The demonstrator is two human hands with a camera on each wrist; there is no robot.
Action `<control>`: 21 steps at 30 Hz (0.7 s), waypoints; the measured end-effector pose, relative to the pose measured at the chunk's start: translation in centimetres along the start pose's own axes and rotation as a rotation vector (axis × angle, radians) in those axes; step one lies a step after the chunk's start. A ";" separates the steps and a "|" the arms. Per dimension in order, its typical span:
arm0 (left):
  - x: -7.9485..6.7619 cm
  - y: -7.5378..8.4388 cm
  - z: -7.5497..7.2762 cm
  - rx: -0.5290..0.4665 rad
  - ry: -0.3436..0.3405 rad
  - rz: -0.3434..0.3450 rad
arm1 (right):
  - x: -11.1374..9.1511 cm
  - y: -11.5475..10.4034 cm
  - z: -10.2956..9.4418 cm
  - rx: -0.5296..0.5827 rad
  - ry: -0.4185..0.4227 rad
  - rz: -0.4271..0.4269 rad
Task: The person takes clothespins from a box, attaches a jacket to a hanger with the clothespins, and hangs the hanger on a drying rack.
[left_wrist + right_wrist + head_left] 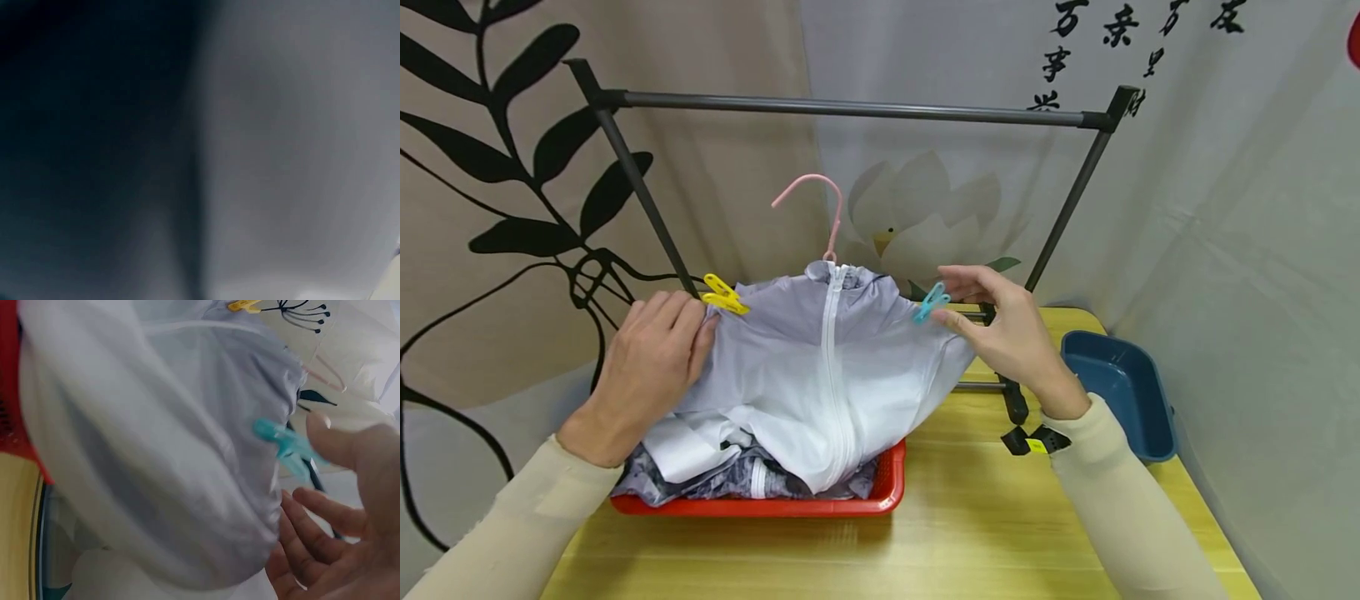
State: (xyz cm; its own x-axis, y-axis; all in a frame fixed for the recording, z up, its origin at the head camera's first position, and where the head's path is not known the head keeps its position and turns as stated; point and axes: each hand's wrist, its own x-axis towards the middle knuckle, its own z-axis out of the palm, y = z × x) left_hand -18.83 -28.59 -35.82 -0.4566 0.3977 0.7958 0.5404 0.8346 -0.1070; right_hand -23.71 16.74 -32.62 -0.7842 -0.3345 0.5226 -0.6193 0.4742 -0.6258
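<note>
A lavender-to-white zip jacket [880,375] hangs on a pink hanger [837,218], whose hook rises above the collar. A yellow clothespin [725,296] is clipped at the shoulder on the left, and a turquoise clothespin [931,303] at the opposite shoulder. My left hand [647,367] grips the jacket's edge just below the yellow clothespin. Around the turquoise one my right hand [1011,333] is spread. In the right wrist view its thumb and fingers [328,512] stand apart, with the turquoise clothespin [284,440] biting the cloth. The left wrist view is dark and blurred.
Beneath the jacket, a red basket [775,508] holds patterned grey clothing [700,483]. A dark metal rack [865,107] stands behind. At the right of the wooden table [970,517] is a blue basin [1116,392].
</note>
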 end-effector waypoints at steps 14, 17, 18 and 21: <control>0.1 0.0 -0.2 0.007 -0.019 -0.011 | -0.2 3.0 0.7 0.036 -0.244 -0.098; -0.1 0.0 -0.1 -0.002 -0.012 -0.020 | -0.3 3.2 1.0 0.103 -0.246 -0.134; -0.2 0.0 -0.1 -0.004 -0.012 -0.023 | -0.4 3.3 1.1 0.124 -0.245 -0.148; -0.7 0.0 0.0 -0.025 0.006 -0.032 | -0.7 3.4 1.6 0.170 -0.240 -0.189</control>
State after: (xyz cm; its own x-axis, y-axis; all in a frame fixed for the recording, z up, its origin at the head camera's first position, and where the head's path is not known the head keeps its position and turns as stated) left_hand -18.52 -28.91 -36.39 -0.4699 0.3686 0.8021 0.5431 0.8370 -0.0666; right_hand -25.30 17.26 -36.05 -0.6291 -0.5948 0.5004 -0.7362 0.2494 -0.6291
